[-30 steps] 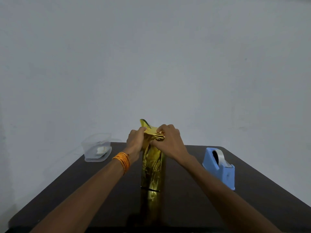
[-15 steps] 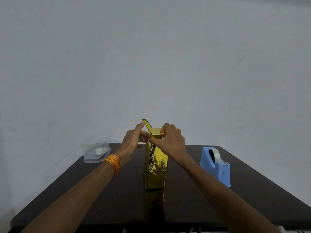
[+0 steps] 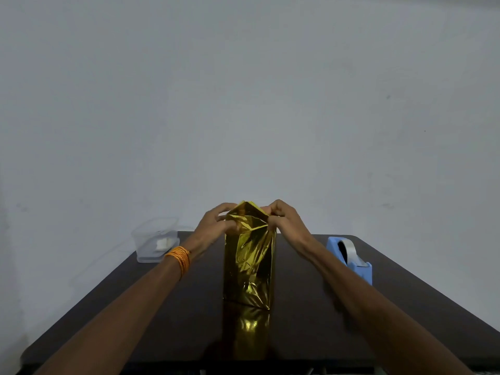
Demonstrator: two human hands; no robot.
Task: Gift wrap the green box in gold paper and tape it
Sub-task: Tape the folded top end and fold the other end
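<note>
A tall box wrapped in shiny gold paper [image 3: 249, 266] stands upright in the middle of the dark table [image 3: 167, 315]. No green shows; the paper covers the box fully. My left hand [image 3: 216, 226] pinches the loose paper at the top left of the box. My right hand [image 3: 284, 220] pinches the paper at the top right. Between the two hands the crinkled top flap rises to a point. A blue tape dispenser [image 3: 351, 259] with a grey roll sits to the right of the box.
A clear plastic container [image 3: 155, 239] with something white inside stands at the table's back left corner. A plain pale wall rises behind the table. The table's glossy top mirrors the gold box near the front edge.
The box has turned so a wider face looks at me. Both hands moved apart from the folded top to its two upper corners, and the top paper has been spread out.
</note>
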